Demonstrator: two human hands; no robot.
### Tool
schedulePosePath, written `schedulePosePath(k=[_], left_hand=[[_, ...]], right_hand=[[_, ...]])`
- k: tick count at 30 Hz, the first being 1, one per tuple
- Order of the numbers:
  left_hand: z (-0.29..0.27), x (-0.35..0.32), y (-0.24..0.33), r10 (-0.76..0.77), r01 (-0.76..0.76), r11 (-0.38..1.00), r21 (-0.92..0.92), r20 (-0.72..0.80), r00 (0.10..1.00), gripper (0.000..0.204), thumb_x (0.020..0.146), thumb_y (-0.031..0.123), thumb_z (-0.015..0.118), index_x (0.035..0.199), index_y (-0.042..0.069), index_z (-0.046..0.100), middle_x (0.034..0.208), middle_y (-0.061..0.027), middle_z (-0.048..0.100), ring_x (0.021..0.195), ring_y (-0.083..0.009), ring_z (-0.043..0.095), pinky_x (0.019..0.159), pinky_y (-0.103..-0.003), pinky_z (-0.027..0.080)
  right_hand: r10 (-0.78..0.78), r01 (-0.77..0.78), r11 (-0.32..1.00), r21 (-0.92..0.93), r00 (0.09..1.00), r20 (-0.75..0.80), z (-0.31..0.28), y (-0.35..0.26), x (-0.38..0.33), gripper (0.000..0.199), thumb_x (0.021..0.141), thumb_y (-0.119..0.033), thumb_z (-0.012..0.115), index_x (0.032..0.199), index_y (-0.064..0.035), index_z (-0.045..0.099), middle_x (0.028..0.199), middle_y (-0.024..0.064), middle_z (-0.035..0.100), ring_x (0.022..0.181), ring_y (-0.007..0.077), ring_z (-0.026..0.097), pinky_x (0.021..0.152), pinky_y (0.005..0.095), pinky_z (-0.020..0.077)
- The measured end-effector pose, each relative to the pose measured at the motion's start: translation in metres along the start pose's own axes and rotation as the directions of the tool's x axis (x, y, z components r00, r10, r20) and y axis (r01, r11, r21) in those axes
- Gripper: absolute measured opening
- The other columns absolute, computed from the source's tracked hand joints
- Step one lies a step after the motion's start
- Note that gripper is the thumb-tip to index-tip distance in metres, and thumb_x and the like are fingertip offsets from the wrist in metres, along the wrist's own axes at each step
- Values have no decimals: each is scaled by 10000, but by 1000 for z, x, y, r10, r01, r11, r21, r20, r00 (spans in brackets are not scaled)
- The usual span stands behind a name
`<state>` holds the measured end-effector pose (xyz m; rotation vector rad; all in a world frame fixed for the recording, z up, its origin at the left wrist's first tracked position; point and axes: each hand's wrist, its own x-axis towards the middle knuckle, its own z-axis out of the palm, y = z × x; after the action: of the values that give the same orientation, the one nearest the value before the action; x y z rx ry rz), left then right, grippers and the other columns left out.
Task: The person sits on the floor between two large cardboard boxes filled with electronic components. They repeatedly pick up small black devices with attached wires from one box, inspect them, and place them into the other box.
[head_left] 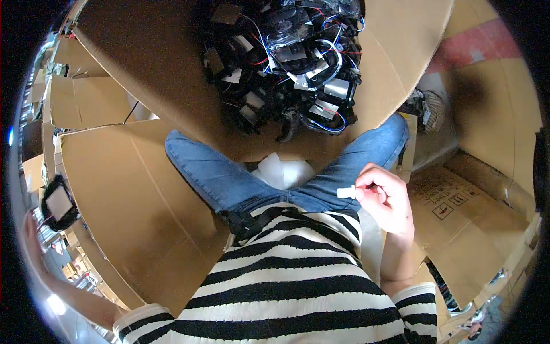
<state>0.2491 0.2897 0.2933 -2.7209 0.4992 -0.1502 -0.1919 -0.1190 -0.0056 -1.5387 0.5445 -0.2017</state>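
Observation:
My right hand [382, 198] is closed in a pinch above my right thigh. Between thumb and fingertips it has a small white rectangular piece [346, 192], like a tag or sticker. Far out at the left rim, my left hand [33, 232] grips the edge of a black part with a pale rectangular plate [59, 203]; its fingers are dim and partly hidden. In front of me, a heap of similar black parts [286, 63] with silvery plates and red, blue and white wires lies in a large cardboard box [395, 51].
A cardboard box [137, 189] stands at my left, with more boxes [80, 103] behind it. At right lies another open carton [458, 229]. Something white [283, 172] shows between my legs. A dark bundled object [432, 112] lies past my right knee.

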Motion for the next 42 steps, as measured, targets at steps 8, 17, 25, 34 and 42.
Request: schedulePosePath(k=[8,17,25,34,42], left_hand=[[151,0,320,606,-266,725,-636,404,686,216,772,112,465,922,14,585,710,-62,593,613,-118,545,568,-248,463],[314,8,433,433,561,587,-584,812,392,202,796,116,422,658,26,539,679,-120,593,403,-135,454,392,-255,381],[470,-7,467,428,844,-110,-524,742,517,127,791,143,486,724,37,500,590,-92,539,381,-103,397,322,-210,302],[568,29,455,417,949,-296,-108,879,230,215,797,247,521,727,45,531,534,-25,496,394,-87,407,342,-207,323],[350,-74,434,259,139,405,-904,260,930,292,853,228,438,719,-13,533,671,-76,590,606,-188,539,623,-285,410]], right_hand=[[-8,8,1000,-24,1000,13,10,5,1,42,714,0,543,745,-17,522,698,43,504,620,109,487,530,212,373],[4,-5,1000,1,999,37,4,21,7,36,701,-9,553,717,-15,521,683,59,517,616,152,499,535,241,382],[151,-152,988,29,988,30,-3,24,21,14,712,-12,534,716,-13,520,695,67,516,615,154,501,541,237,390],[173,-179,983,41,978,120,10,17,39,24,720,-33,532,724,-13,518,705,74,519,630,172,501,536,257,389],[118,-112,993,-45,982,150,24,19,44,54,692,-17,559,726,-19,516,671,82,512,616,201,501,539,285,390]])
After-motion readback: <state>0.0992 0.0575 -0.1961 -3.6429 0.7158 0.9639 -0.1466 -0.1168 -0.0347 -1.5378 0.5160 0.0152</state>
